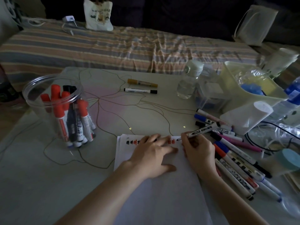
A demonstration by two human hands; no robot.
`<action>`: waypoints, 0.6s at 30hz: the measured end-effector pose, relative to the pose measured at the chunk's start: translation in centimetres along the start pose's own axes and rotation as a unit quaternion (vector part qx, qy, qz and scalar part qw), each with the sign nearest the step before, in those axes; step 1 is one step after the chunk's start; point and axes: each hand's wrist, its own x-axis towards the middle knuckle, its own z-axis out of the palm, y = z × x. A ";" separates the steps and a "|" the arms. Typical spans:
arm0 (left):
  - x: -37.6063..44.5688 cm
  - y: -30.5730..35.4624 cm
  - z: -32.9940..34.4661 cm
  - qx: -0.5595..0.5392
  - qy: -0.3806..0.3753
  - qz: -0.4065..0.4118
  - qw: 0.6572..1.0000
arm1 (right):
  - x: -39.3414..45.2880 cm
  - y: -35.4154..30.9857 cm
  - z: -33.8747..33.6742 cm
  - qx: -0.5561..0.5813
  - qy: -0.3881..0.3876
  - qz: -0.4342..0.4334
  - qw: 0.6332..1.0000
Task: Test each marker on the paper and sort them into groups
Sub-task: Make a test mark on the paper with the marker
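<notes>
So from the head cam: right hand (198, 153) has its grip clamped on a black marker (203, 130), tip touching the paper (162, 192) near its top edge; left hand (152, 153) lies flat with fingers spread, pinning the sheet to the surface (40, 184); jar (53, 101) of markers sits far left; loose markers (240, 166) piled right.

Left hand (152, 153) flat, fingers spread, right hand (197, 150) curled in writing grip
</notes>
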 end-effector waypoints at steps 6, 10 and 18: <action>0.1 0.1 0.0 0.002 -0.006 -0.002 1.000 | -0.2 0.1 -0.1 -0.012 -0.015 -0.017 1.000; 0.1 0.1 0.0 -0.001 -0.010 -0.006 1.000 | -0.2 0.3 0.1 -0.010 0.005 -0.048 0.999; 0.1 0.2 -0.2 0.001 -0.012 -0.007 1.000 | -0.2 0.5 0.1 -0.010 -0.014 -0.052 0.998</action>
